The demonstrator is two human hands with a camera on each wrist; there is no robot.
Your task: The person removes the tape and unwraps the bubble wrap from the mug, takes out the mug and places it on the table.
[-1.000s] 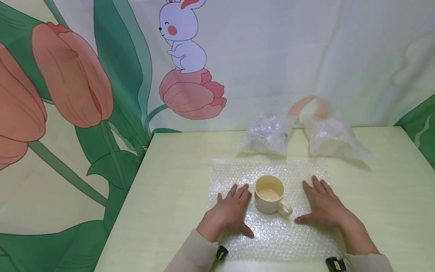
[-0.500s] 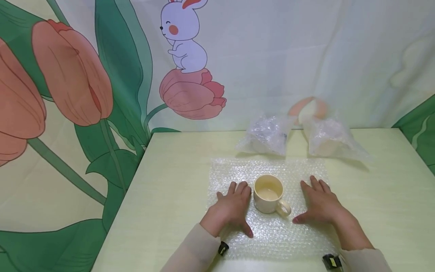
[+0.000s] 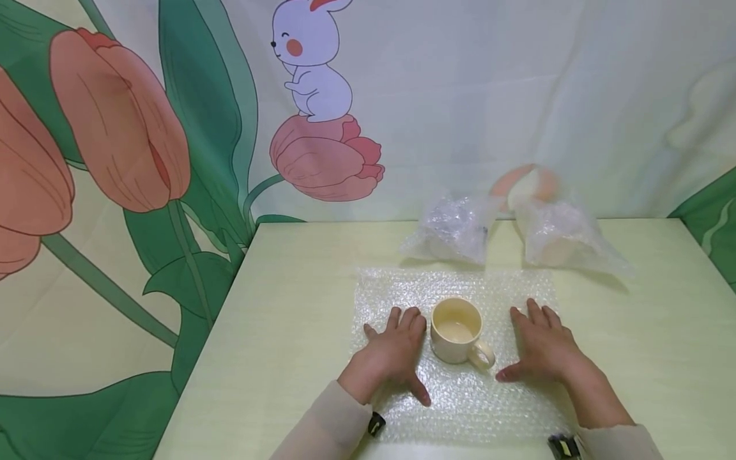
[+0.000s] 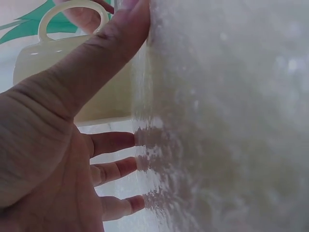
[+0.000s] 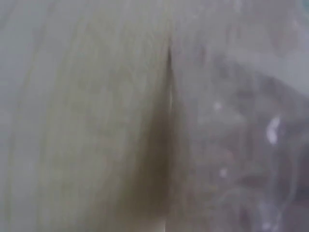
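A cream mug (image 3: 455,331) stands upright on a flat sheet of bubble wrap (image 3: 471,409), its handle toward the lower right. Left of the mug, my left hand (image 3: 392,354) rests on the wrap with fingers spread. The left wrist view shows that hand's fingertips (image 4: 126,165) touching the wrap, with the mug (image 4: 104,104) behind the thumb. My right hand (image 3: 543,348) lies spread on the wrap's right part, apart from the mug's handle. Neither hand holds anything. The right wrist view is blurred, showing a plastic surface (image 5: 251,145) and no hand.
Two clear plastic-wrapped bundles, a left one (image 3: 451,231) and a right one (image 3: 566,236), sit at the back of the pale table (image 3: 287,319). Their contents are hard to make out. Behind the table hangs a printed cloth (image 3: 460,96) with a rabbit and tulips.
Both hands stay spread on the wrap, with only slight shifts. The mug and the bundles keep their places; the head view moves a little.
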